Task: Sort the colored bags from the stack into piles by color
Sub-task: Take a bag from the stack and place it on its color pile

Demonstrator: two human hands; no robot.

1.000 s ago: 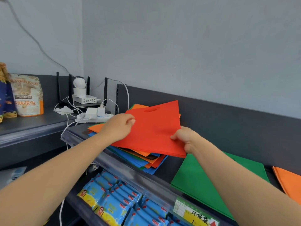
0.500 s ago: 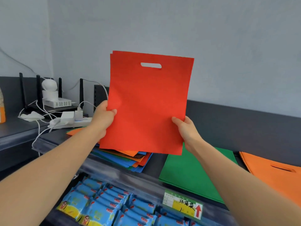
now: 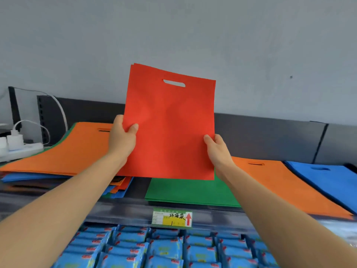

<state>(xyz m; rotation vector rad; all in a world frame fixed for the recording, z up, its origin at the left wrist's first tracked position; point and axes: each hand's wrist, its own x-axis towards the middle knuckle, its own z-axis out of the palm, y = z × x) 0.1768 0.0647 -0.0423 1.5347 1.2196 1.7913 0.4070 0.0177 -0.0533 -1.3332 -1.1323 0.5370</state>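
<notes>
Green (image 3: 185, 192), orange (image 3: 280, 182), blue (image 3: 332, 178) piles were started, stack (image 3: 58, 157) still thick; both hands (image 3: 123, 138) (image 3: 217, 149) pinched a red bag (image 3: 170, 122), no red pile visible.

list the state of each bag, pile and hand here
red bag, held upright in the air
left hand, grips its left edge
right hand, grips its right edge
mixed stack, flat at left, orange on top
green pile, flat, partly hidden by red bag
orange pile, flat, right of green
blue pile, flat, far right
</notes>
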